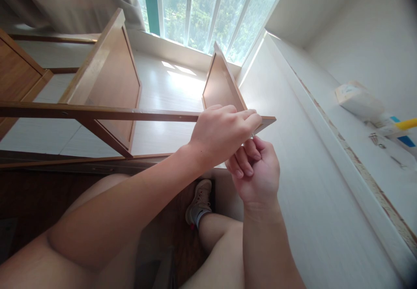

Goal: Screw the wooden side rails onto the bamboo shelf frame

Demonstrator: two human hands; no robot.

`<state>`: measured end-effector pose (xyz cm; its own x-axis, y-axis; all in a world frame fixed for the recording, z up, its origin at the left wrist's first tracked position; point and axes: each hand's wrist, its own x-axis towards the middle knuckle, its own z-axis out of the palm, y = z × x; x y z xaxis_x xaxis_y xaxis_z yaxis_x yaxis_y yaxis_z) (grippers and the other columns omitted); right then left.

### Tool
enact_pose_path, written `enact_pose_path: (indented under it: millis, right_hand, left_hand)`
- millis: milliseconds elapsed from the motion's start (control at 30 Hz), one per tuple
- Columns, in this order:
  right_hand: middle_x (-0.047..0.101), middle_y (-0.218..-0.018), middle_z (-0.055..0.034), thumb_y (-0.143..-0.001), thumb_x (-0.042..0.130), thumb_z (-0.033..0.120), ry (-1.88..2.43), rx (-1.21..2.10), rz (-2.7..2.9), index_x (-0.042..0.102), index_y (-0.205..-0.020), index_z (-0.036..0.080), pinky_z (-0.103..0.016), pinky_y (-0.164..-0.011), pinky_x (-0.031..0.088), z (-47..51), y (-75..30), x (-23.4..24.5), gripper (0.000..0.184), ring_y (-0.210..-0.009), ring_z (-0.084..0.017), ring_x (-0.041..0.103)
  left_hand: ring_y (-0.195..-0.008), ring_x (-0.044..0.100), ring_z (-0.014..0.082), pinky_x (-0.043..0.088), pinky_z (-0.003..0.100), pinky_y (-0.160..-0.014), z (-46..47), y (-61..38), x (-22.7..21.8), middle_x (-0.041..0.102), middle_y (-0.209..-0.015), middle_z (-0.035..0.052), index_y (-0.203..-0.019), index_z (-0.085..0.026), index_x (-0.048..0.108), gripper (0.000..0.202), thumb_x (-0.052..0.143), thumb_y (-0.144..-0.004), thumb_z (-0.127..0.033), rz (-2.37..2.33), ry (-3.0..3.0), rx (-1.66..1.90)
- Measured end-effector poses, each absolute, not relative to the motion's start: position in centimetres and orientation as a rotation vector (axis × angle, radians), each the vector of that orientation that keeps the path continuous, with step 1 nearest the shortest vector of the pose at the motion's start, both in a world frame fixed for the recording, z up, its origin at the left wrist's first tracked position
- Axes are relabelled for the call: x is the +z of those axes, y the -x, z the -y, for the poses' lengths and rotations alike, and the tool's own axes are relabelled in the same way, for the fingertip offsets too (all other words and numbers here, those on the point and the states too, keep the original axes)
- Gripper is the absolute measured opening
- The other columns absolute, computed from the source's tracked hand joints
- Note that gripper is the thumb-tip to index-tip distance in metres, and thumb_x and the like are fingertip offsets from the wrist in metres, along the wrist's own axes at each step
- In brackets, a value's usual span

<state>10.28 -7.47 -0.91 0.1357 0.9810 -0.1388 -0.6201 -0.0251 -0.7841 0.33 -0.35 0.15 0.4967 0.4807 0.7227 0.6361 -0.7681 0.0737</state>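
A brown wooden frame [156,115] with upright panels lies across the view. My left hand [224,126] is wrapped over its long front rail near the right end, the fingers curled round the wood. Just below that end is my right hand [259,167], palm turned up and fingers bent in. Its thumb and forefinger pinch close under the rail, where a tiny metallic glint shows; what they hold is too small and too covered to name. The right-hand wooden panel [221,78] stands behind my left hand.
Another wooden panel [110,76] rises at the left. A white ledge [325,158] on the right bears a plastic bag [358,100], small metal fittings [377,140] and a yellow-handled tool [405,124]. Beyond are a barred window [205,15] and a curtain [81,2].
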Motion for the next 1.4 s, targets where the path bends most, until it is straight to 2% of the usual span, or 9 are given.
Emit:
enact_pose_path:
  millis: [167,500,667,800,900,1033,1233,1400]
  right_hand:
    - [0.027,-0.036,0.0066,-0.095,0.040,0.030,0.898,1.270,0.624,0.028,-0.053,0.022,-0.023,-0.036,0.026,7.7,-9.6,-1.1,0.044,-0.030,-0.009,0.032]
    - [0.029,-0.038,0.0076,-0.093,0.044,0.028,1.136,1.020,0.775,0.031,-0.054,0.023,-0.025,-0.038,0.027,7.4,-10.4,-1.4,0.041,-0.032,-0.009,0.034]
    - [0.035,-0.040,0.0062,-0.095,0.048,0.034,1.373,0.826,0.934,0.035,-0.053,0.023,-0.026,-0.039,0.028,7.4,-10.9,-1.8,0.045,-0.035,-0.010,0.037]
    - [0.042,-0.042,0.0025,-0.099,0.045,0.043,1.654,0.515,1.196,0.041,-0.051,0.021,-0.027,-0.044,0.030,7.7,-11.3,-1.7,0.053,-0.041,-0.011,0.040]
    - [0.045,-0.045,0.0014,-0.100,0.044,0.044,1.738,0.425,1.299,0.043,-0.052,0.021,-0.027,-0.046,0.031,7.9,-11.2,-1.6,0.053,-0.045,-0.011,0.042]
    - [0.039,-0.041,0.0039,-0.098,0.045,0.043,1.562,0.637,1.123,0.040,-0.052,0.022,-0.027,-0.041,0.029,7.6,-10.8,-1.9,0.051,-0.038,-0.011,0.039]
    - [0.030,-0.037,0.0073,-0.093,0.046,0.031,1.137,1.072,0.783,0.031,-0.053,0.023,-0.025,-0.037,0.029,7.2,-10.3,-1.6,0.043,-0.031,-0.009,0.033]
    - [0.024,-0.036,0.0078,-0.093,0.042,0.037,0.952,1.267,0.699,0.024,-0.055,0.024,-0.024,-0.036,0.026,7.2,-10.4,-1.5,0.045,-0.030,-0.009,0.029]
  left_hand:
    - [-0.071,0.062,0.0140,0.031,0.029,-0.060,0.3,-0.4,0.0,0.071,-0.078,-0.0018,-0.096,-0.022,0.067,0.016,0.051,-0.098,-0.020,0.955,2.532,-1.142]
    - [-0.068,0.060,0.0149,0.027,0.031,-0.058,0.2,-0.4,-0.1,0.070,-0.074,-0.0015,-0.086,-0.020,0.067,0.021,0.050,-0.099,-0.022,0.973,2.534,-1.140]
    - [-0.069,0.061,0.0150,0.028,0.032,-0.058,0.1,-0.4,-0.2,0.070,-0.077,-0.0013,-0.089,-0.020,0.067,0.018,0.051,-0.097,-0.022,0.962,2.543,-1.139]
    - [-0.069,0.061,0.0146,0.027,0.032,-0.057,0.1,-0.4,-0.2,0.070,-0.076,-0.0018,-0.091,-0.021,0.067,0.017,0.051,-0.097,-0.022,0.964,2.550,-1.154]
    - [-0.069,0.060,0.0144,0.027,0.031,-0.058,0.2,-0.4,-0.1,0.070,-0.076,-0.0020,-0.091,-0.021,0.067,0.016,0.052,-0.095,-0.020,0.970,2.554,-1.150]
    - [-0.068,0.060,0.0141,0.030,0.031,-0.058,0.2,-0.3,0.0,0.070,-0.076,-0.0012,-0.090,-0.021,0.068,0.018,0.051,-0.095,-0.018,0.974,2.553,-1.142]
    - [-0.069,0.060,0.0144,0.031,0.030,-0.059,0.3,-0.4,0.0,0.071,-0.076,-0.0014,-0.093,-0.023,0.070,0.020,0.051,-0.096,-0.020,0.979,2.539,-1.151]
    - [-0.070,0.061,0.0142,0.033,0.031,-0.061,0.5,-0.4,0.2,0.071,-0.078,-0.0012,-0.098,-0.024,0.069,0.019,0.050,-0.097,-0.020,0.969,2.534,-1.156]
